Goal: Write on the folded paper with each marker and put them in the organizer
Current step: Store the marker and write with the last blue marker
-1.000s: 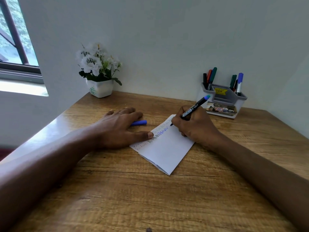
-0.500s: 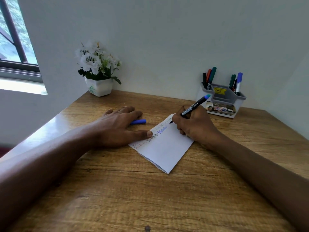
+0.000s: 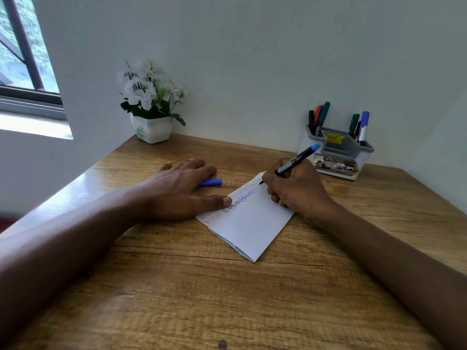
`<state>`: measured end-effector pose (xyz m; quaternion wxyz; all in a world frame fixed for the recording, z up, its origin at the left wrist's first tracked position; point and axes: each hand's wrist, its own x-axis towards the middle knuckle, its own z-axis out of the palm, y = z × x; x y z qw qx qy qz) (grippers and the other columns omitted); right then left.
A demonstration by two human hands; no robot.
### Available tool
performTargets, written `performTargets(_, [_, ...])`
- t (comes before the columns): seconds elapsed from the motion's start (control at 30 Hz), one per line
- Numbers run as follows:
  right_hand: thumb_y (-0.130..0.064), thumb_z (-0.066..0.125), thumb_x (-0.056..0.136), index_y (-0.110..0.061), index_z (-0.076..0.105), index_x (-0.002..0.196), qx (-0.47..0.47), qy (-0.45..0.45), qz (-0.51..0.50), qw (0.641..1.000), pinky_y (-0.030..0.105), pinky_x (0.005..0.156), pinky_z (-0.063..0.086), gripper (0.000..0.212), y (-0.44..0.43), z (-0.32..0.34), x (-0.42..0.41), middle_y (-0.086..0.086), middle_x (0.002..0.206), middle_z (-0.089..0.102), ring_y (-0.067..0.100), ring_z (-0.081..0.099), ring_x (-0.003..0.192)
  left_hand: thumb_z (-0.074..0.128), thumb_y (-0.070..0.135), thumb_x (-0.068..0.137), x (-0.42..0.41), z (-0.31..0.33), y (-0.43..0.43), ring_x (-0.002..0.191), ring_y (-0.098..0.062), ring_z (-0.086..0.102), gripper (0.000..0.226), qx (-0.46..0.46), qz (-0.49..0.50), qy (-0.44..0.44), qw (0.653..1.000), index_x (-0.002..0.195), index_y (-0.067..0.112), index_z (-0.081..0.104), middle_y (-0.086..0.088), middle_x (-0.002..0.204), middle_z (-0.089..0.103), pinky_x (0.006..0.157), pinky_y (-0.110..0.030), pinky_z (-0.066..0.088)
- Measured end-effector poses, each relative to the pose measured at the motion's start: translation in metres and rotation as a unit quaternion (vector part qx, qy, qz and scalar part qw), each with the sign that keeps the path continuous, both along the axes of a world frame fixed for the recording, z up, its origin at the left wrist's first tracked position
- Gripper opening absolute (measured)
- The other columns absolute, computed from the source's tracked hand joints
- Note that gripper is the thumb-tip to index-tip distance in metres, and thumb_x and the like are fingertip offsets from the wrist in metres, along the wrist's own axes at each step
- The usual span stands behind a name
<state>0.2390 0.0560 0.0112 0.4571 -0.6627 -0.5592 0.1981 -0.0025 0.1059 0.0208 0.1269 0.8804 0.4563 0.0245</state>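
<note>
Folded paper (image 3: 252,223) lies at a slant in the middle of the wooden table (image 3: 227,299), with lines of scribbled ink along its far edge. The grey organizer (image 3: 341,150) stands by the wall at the far right, several markers (image 3: 321,117) upright in it. The left hand (image 3: 182,193) lies flat, fingers straight, thumb pressing the paper's left edge. The right hand (image 3: 295,190) grips a black marker (image 3: 295,160), its tip on the paper's far corner. A blue cap (image 3: 211,182) lies just beside the left fingers.

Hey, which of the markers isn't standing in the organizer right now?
The black marker with the blue end, held in the right hand with its tip on the folded paper. The other markers stand in the grey organizer.
</note>
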Motion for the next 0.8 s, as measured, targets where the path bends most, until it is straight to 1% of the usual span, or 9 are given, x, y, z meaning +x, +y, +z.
performTargets(0.1, [-0.020, 0.073, 0.091, -0.010, 0.065, 0.077, 0.002, 0.002, -0.006, 1.000, 0.020, 0.040, 0.046, 0.018, 0.0004, 0.0000, 0.0009, -0.002, 0.053, 0.068, 0.009, 0.061, 0.042, 0.032, 0.090, 0.072, 0.0001, -0.0004, -0.0001, 0.153, -0.019, 0.016, 0.102, 0.001, 0.000, 0.002, 1.000, 0.159, 0.038, 0.019, 0.004, 0.169, 0.011, 0.124, -0.048, 0.013])
performTargets(0.4, [-0.019, 0.074, 0.089, -0.007, 0.068, 0.082, 0.013, 0.020, -0.026, 0.999, 0.016, 0.039, 0.043, 0.015, 0.0016, -0.0028, -0.0002, -0.002, 0.053, 0.067, 0.006, 0.060, 0.042, 0.030, 0.090, 0.072, -0.0001, -0.0013, 0.0020, 0.153, -0.020, 0.017, 0.103, 0.004, -0.004, 0.004, 1.000, 0.159, 0.038, 0.019, 0.003, 0.169, 0.011, 0.122, -0.047, 0.014])
performTargets(0.57, [-0.019, 0.074, 0.090, -0.006, 0.067, 0.081, 0.006, 0.017, -0.032, 0.999, 0.018, 0.040, 0.045, 0.017, 0.0025, -0.0011, 0.0003, 0.000, 0.052, 0.066, 0.009, 0.061, 0.042, 0.028, 0.092, 0.069, -0.0001, -0.0025, 0.0023, 0.153, -0.020, 0.016, 0.106, 0.000, -0.004, 0.005, 1.000, 0.160, 0.037, 0.018, 0.003, 0.169, 0.010, 0.123, -0.048, 0.012])
performTargets(0.67, [-0.018, 0.073, 0.090, -0.007, 0.068, 0.081, 0.005, 0.019, -0.027, 0.999, 0.018, 0.041, 0.045, 0.015, 0.0020, -0.0019, -0.0008, 0.001, 0.056, 0.068, 0.008, 0.061, 0.043, 0.028, 0.092, 0.071, -0.0013, -0.0040, 0.0049, 0.154, -0.019, 0.015, 0.105, 0.004, -0.007, 0.001, 1.000, 0.160, 0.037, 0.018, 0.003, 0.169, 0.010, 0.125, -0.049, 0.011])
performTargets(0.8, [-0.019, 0.073, 0.090, -0.008, 0.069, 0.082, 0.015, 0.023, -0.042, 0.999, 0.019, 0.042, 0.047, 0.014, 0.0023, -0.0025, -0.0003, 0.001, 0.056, 0.069, 0.009, 0.062, 0.044, 0.025, 0.094, 0.067, -0.0016, -0.0063, 0.0065, 0.154, -0.019, 0.014, 0.108, 0.003, -0.013, -0.004, 1.000, 0.160, 0.038, 0.016, 0.004, 0.169, 0.009, 0.125, -0.049, 0.009])
